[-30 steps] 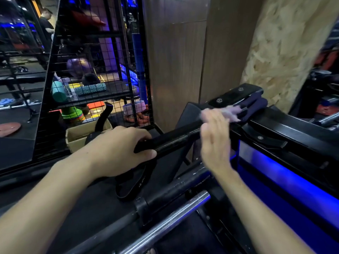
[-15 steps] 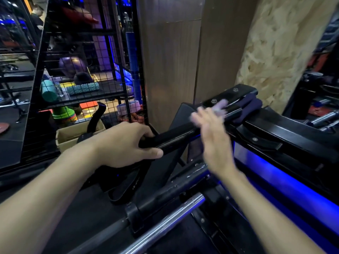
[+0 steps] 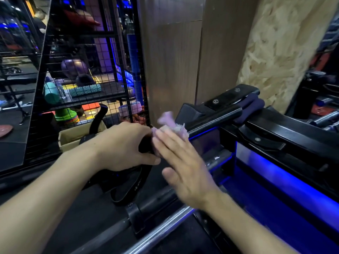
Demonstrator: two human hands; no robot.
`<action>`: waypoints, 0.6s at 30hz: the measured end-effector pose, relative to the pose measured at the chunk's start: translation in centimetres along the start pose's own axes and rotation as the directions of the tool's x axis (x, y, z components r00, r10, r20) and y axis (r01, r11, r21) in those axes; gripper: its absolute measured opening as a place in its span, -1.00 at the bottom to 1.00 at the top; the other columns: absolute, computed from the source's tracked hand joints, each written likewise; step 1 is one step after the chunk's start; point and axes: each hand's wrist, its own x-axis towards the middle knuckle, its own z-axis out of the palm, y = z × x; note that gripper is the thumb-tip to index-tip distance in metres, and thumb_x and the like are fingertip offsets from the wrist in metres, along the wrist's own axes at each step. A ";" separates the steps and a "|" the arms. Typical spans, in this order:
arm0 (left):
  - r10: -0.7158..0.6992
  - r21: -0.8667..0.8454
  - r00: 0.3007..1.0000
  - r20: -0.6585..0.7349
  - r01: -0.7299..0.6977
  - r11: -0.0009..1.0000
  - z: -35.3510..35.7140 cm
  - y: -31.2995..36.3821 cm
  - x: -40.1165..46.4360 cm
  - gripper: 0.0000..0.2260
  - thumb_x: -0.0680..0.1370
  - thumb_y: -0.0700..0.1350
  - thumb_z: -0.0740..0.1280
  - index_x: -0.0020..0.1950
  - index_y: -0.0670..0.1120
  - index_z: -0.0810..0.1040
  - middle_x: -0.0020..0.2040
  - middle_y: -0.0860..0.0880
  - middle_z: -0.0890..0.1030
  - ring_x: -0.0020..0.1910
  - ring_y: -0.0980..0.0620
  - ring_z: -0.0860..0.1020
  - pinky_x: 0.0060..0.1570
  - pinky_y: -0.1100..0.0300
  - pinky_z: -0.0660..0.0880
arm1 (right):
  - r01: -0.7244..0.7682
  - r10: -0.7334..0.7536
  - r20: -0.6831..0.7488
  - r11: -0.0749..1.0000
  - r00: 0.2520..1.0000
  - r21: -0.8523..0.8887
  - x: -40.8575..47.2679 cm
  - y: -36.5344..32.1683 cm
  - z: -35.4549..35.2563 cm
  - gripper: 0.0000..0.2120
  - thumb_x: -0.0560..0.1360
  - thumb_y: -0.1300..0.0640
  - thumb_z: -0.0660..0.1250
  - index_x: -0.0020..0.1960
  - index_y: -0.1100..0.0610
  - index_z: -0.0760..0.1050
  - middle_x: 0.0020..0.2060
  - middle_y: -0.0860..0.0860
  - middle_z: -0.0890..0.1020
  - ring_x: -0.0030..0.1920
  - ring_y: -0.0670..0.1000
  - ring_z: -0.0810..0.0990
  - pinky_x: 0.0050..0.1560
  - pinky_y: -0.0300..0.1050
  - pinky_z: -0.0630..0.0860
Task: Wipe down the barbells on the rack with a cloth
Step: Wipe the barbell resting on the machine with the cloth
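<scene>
Right hand (image 3: 185, 167), fingers straight and blurred, presses a crumpled pale lilac cloth (image 3: 170, 125) onto the black matte barbell (image 3: 214, 120), touching the left hand (image 3: 121, 147), whose fingers curl round the bar. That round bar's long axis climbs up and right from both hands to the black steel rack (image 3: 286, 129). Nearer the camera lie a dark bar and a shiny chrome bar (image 3: 163, 228); a wire-mesh shelf (image 3: 88, 70) stands behind.

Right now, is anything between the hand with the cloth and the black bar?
Only the cloth. The right hand presses it onto the black bar, right beside the left hand gripping that bar. Nothing else visibly blocks it.
</scene>
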 end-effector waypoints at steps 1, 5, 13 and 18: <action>-0.006 0.012 1.000 0.021 0.006 1.000 -0.2 0.1 0.0 -0.68 0.46 0.33 0.41 0.03 0.15 0.54 -0.12 0.18 0.61 -0.14 0.13 0.57 -0.09 0.15 0.51 | 0.036 -0.036 0.018 0.999 0.999 -0.009 0.2 1.2 -0.8 -0.44 0.73 -0.04 -0.09 0.52 0.26 0.40 0.51 0.14 0.43 0.57 0.14 0.30 0.55 0.26 0.19; -0.035 -0.037 0.986 0.160 0.042 0.998 -1.0 0.1 -0.2 -0.72 0.60 0.29 0.26 0.21 0.19 0.53 -0.14 0.15 0.66 -0.17 0.23 0.61 -0.13 0.28 0.53 | -0.328 0.323 -0.244 0.944 0.914 0.022 -0.1 8.3 -3.5 -0.49 0.75 -0.08 -0.13 0.48 0.08 0.43 0.48 -0.02 0.46 0.54 0.01 0.34 0.47 0.25 0.28; -0.014 0.040 1.000 0.005 0.014 0.999 -0.5 1.5 1.5 -0.49 0.30 0.35 0.54 -0.02 0.12 0.36 -0.04 0.14 0.46 -0.07 0.09 0.47 0.02 0.02 0.51 | 0.037 -0.040 -0.020 0.994 0.999 -0.107 -0.8 2.7 -0.4 -0.45 0.72 -0.05 -0.03 0.58 0.24 0.29 0.59 0.12 0.31 0.63 0.11 0.19 0.60 0.23 0.10; -0.011 -0.035 1.000 0.029 0.012 0.999 -1.1 1.0 1.5 -0.68 0.49 0.22 0.46 0.11 0.11 0.48 -0.06 0.16 0.56 -0.12 0.22 0.49 -0.16 0.29 0.42 | -0.438 0.426 -0.313 0.898 0.849 0.037 -2.0 9.4 -2.7 -0.40 0.75 -0.13 -0.13 0.61 0.22 0.25 0.62 0.07 0.26 0.64 0.03 0.13 0.58 0.28 0.15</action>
